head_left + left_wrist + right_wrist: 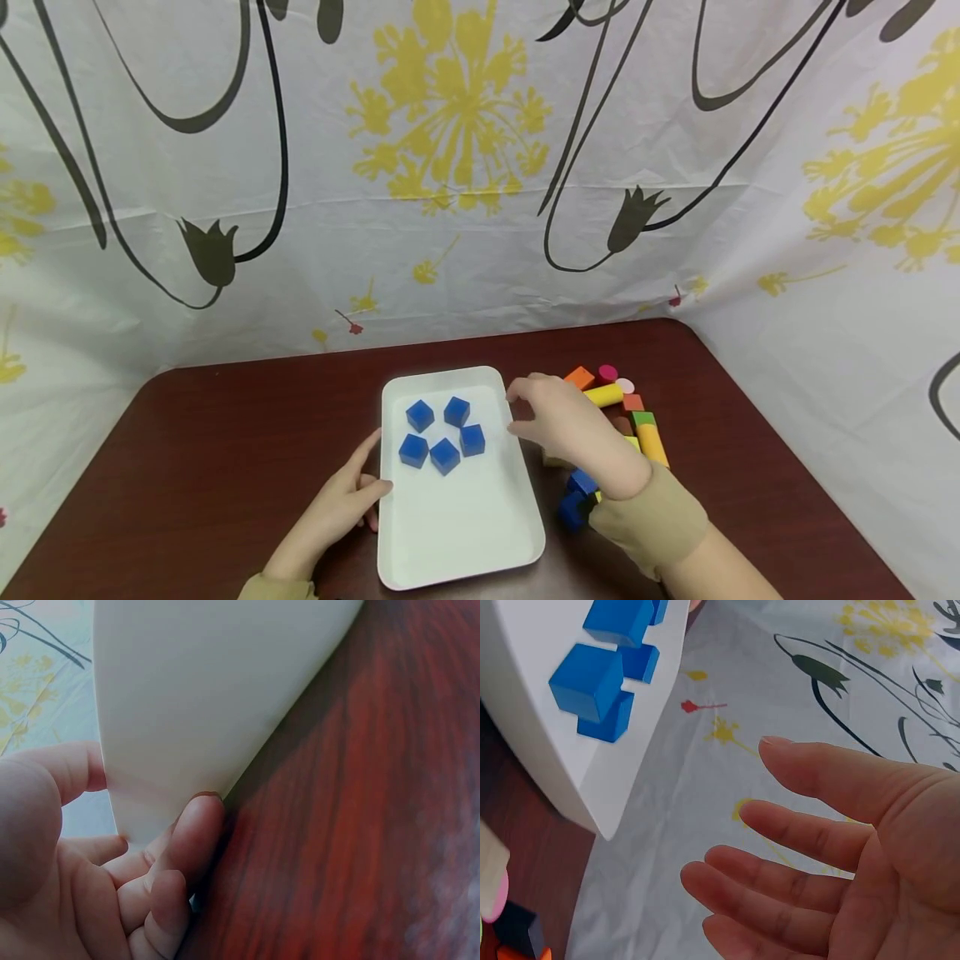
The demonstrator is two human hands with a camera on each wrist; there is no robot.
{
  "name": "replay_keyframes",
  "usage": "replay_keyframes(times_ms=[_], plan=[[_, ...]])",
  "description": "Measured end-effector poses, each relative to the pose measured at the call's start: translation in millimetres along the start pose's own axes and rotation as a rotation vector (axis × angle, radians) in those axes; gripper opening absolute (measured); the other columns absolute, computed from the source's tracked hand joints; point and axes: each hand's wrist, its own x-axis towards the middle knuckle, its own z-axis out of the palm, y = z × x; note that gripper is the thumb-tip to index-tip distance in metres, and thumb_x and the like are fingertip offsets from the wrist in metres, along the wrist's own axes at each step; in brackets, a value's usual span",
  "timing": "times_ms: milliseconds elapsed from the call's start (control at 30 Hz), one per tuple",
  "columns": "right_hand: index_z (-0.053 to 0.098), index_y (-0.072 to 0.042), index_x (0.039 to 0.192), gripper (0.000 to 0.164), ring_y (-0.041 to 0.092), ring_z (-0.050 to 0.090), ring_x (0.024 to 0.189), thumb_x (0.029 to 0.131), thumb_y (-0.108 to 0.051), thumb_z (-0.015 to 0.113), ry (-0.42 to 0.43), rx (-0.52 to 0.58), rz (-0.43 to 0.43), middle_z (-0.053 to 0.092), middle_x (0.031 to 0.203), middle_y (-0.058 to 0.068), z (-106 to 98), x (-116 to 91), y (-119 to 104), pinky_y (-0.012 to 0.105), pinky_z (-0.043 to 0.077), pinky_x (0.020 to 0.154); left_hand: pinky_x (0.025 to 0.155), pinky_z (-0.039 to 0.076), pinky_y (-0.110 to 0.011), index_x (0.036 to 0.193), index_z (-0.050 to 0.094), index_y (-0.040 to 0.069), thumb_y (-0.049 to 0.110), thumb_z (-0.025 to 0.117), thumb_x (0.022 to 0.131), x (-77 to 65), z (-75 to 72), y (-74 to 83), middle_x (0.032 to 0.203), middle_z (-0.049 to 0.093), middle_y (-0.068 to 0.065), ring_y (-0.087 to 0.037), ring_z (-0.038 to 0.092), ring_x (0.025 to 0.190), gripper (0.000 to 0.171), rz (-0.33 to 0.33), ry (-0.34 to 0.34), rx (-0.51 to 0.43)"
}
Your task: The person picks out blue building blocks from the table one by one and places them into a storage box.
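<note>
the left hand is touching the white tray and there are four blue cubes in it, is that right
The count is off: the head view shows five blue cubes in the white tray, not four. The left hand is indeed touching the tray.

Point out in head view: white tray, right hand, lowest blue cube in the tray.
White tray (459, 529): head view, bare floor toward its near end.
Right hand (558, 414): head view, back of the hand.
Lowest blue cube (445, 457): head view, middle of its visible faces.
</note>
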Motion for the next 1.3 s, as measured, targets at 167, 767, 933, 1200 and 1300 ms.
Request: replay_keyframes(times_ms=[167, 767, 933, 1200, 1300], plan=[[0.063, -0.014, 0.101, 0.029, 0.014, 0.055, 0.079, 0.076, -0.024, 0.075, 0.019, -0.006, 0.033, 0.059, 0.097, 0.001, -6, -12, 6, 0.032, 0.049, 0.072, 0.043, 0.042, -0.031, 0.145, 0.018, 0.02, 0.015, 0.059, 0.087, 0.0, -0.1, -0.8, 0.066, 0.059, -0.007, -0.025, 0.055, 0.047, 0.071, 0.0, 0.001, -0.002], [0.063, -0.019, 0.102, 0.032, 0.01, 0.055, 0.073, 0.074, -0.031, 0.074, 0.024, -0.063, 0.055, 0.059, 0.101, -0.004, -7, -49, 27, 0.027, 0.045, 0.058, 0.043, 0.042, -0.031, 0.145, 0.018, 0.02, 0.014, 0.059, 0.087, -0.4, 0.4, 0.4, 0.066, 0.059, -0.007, -0.025, 0.055, 0.047, 0.072, -0.008, 0.003, -0.009], [0.062, -0.018, 0.102, 0.035, 0.01, 0.052, 0.069, 0.072, -0.028, 0.077, 0.002, -0.065, 0.054, 0.057, 0.097, -0.004, -5, -57, 35, 0.028, 0.045, 0.058, 0.044, 0.043, -0.031, 0.145, 0.018, 0.02, 0.014, 0.059, 0.087, -0.1, 0.7, -0.2, 0.066, 0.059, -0.007, -0.025, 0.055, 0.047, 0.071, -0.01, 0.006, -0.01], [0.063, -0.019, 0.098, 0.032, 0.012, 0.054, 0.081, 0.071, -0.026, 0.078, -0.034, -0.101, 0.078, 0.059, 0.098, -0.002, 3, -64, 46, 0.033, 0.048, 0.065, 0.044, 0.042, -0.031, 0.145, 0.018, 0.021, 0.014, 0.059, 0.087, -0.1, 0.7, -0.1, 0.066, 0.059, -0.007, -0.025, 0.055, 0.047, 0.071, -0.013, 0.01, -0.007], [0.063, -0.021, 0.096, 0.03, 0.01, 0.054, 0.078, 0.07, -0.024, 0.079, -0.053, -0.094, 0.086, 0.059, 0.098, -0.003, 7, -66, 49, 0.03, 0.047, 0.063, 0.044, 0.042, -0.031, 0.145, 0.018, 0.021, 0.014, 0.059, 0.087, -0.1, 0.7, 0.0, 0.067, 0.06, -0.007, -0.025, 0.055, 0.047, 0.071, -0.013, 0.011, -0.008]])
